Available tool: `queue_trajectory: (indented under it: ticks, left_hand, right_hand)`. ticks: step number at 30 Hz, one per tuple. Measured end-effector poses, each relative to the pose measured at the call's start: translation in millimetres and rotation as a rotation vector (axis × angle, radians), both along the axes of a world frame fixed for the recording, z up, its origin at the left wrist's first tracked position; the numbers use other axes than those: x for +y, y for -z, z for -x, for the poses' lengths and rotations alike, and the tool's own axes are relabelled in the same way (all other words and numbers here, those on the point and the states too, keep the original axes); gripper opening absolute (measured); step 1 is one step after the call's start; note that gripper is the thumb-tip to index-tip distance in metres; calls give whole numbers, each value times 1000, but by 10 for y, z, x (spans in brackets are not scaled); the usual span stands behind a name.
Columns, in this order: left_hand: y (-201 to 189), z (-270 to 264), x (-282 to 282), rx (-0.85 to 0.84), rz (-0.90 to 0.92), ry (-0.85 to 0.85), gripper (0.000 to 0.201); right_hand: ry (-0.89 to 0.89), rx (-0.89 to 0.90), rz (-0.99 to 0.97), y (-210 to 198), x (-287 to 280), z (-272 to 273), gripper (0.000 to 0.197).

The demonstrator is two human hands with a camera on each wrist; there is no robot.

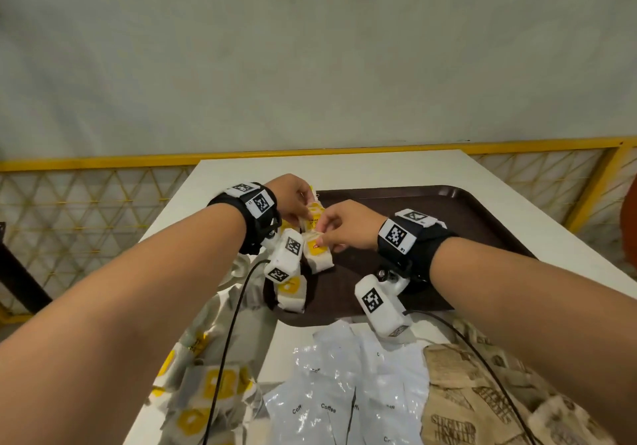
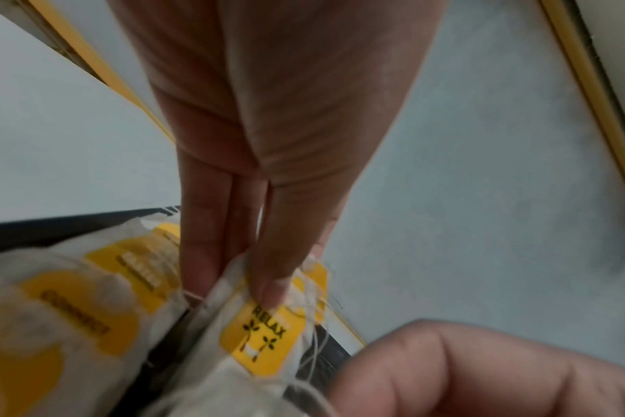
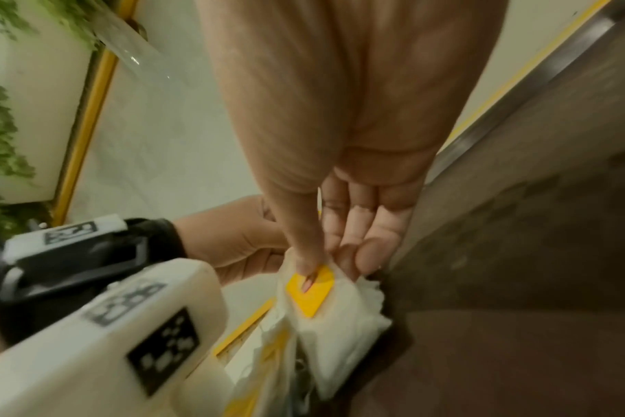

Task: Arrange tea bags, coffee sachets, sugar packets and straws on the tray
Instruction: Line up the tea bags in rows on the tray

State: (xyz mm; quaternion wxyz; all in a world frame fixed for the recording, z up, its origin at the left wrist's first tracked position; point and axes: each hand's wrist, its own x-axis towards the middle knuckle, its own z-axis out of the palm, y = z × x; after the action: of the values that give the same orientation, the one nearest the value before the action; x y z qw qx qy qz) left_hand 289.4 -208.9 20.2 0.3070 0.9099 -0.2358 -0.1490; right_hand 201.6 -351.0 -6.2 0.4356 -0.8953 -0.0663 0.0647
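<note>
- Two hands met over the left end of the dark brown plastic tray [image 1: 465,217], which lay on the white table [image 1: 344,168].
- The left hand [image 1: 293,196] sat at about eleven o'clock from the right one; its thumb and straight fingers [image 2: 204,254] pinched the top of a white paper tea bag with a yellow "RELAX" label [image 2: 257,341].
- The right hand [image 1: 344,225] had its thumb pressed on the yellow tag of another white tea bag [image 3: 325,310], with curled fingers [image 3: 371,254] behind it, so it held that bag in a pinch.
- Both bags hung over the tray's left edge, touching a small cluster of similar tea bags [image 1: 319,255] already lying there.
- One more yellow-labelled bag [image 1: 291,293] lay on the tray's near-left corner, at about seven o'clock from the cluster.
- A loose heap of tea bags [image 1: 206,386] lay off the tray at seven o'clock.
- White glossy coffee sachets [image 1: 344,393] lay at six o'clock, just beside the tray's near edge.
- Brown printed paper sugar packets [image 1: 458,406] lay at five o'clock, partly under the right forearm.
</note>
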Motion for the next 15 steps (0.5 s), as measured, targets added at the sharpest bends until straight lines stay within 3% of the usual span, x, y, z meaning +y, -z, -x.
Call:
queue_trajectory:
  ticks: [3,7,12,15]
  left_hand:
    - [-11,-56,36,28,-2,8,11]
    - [-38,-90,94,54,4,-15,19]
    - [-23,-77,115,23,-7,-3,15]
    - [-4,-59,112,-72,-120,56,8]
  right_hand:
    - [109,27,-83,-2,-84,-71,20]
    - [293,-20,-102,-7,-230,-182,8]
    - [296,14,-43,28,-188,-322,30]
    - [322,38,17,53,-128,-424,35]
